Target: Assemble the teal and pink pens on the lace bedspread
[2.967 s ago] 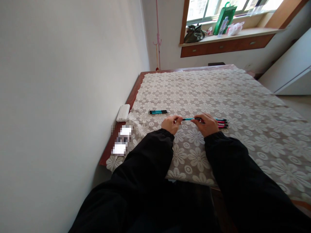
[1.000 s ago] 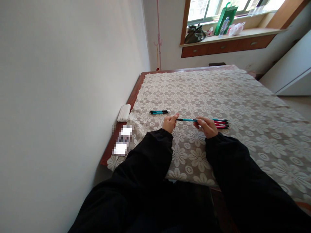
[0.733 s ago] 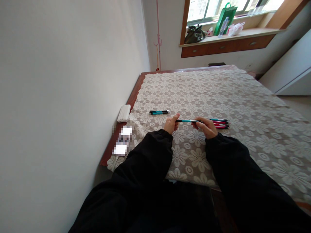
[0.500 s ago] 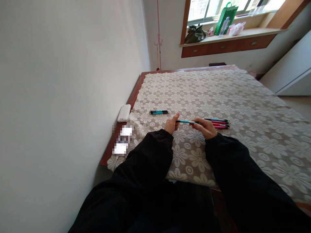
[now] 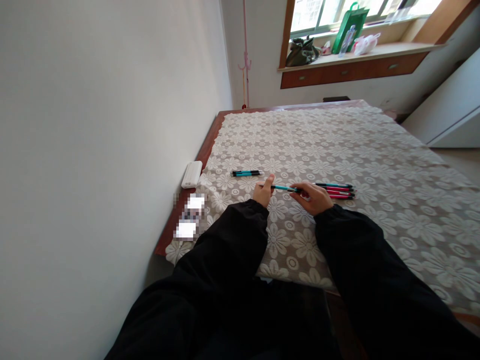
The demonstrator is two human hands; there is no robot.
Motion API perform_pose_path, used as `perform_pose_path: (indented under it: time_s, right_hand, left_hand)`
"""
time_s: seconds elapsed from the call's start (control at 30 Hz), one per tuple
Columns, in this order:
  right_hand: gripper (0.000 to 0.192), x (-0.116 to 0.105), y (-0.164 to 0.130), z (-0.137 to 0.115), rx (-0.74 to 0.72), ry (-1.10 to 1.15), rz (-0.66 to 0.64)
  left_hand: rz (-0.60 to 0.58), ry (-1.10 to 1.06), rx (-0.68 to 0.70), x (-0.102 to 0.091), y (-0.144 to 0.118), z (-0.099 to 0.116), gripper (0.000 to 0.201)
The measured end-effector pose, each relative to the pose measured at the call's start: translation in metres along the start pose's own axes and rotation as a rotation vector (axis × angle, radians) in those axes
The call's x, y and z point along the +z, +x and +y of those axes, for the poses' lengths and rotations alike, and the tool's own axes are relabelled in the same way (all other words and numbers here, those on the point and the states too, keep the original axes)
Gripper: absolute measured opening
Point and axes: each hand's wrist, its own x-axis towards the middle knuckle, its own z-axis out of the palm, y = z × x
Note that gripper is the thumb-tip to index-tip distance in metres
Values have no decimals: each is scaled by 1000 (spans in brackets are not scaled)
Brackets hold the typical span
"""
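Black-sleeved, clamping a slim teal-and-black pen (image 5: 282, 188) in the fingers of bare left hand (image 5: 263, 194) and bare right hand (image 5: 312, 197) alike, presumably to steady both ends.

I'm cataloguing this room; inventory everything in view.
Table: 1, reddish, centre
Cloth: 1, grey, on table
Held pen: 1, teal-black, over cloth
Loose pens: 2, teal-black, its left
Grouped pens: several, red and teal, its right
Case: 1, white, table's left edge
Pixelated patch: unclear, whitish, near case
Pole: 1, pink, far corner
Window: 1, brown, back
Bags: 3, green, dark, white, sill
Bottle: 1, clear, sill
Cabinet: 1, white, right
Left grip: 1, bare, pen's left
Right grip: 1, bare, pen's right
Sleeves: 2, black, front
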Motion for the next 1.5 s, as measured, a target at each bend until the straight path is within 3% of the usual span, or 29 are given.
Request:
perform_pose_path:
  time_s: [0.37, 0.7, 1.07, 1.17, 1.3, 1.5]
  right_hand:
    - [24, -2, 0, 4, -101, -157, -44]
    - [31, -3, -1, 4, -134, -259, -86]
    - [50, 2, -2, 8, 75, 67, -239]
    - [48, 3, -2, 7, 83, 76, -204]
    - [30, 3, -1, 3, 47, 7, -99]
    - [22, 2, 1, 0, 0, 28, -38]
  left_hand:
    - [63, 33, -29, 0, -2, 2, 61]
    - [43, 64, -29, -2, 0, -3, 55]
    - [44, 44, -41, -2, -3, 0, 56]
    - [44, 70, -29, -3, -3, 0, 57]
    - [62, 88, 11, -3, -2, 0, 59]
    - [68, 75, -52, -2, -4, 2, 61]
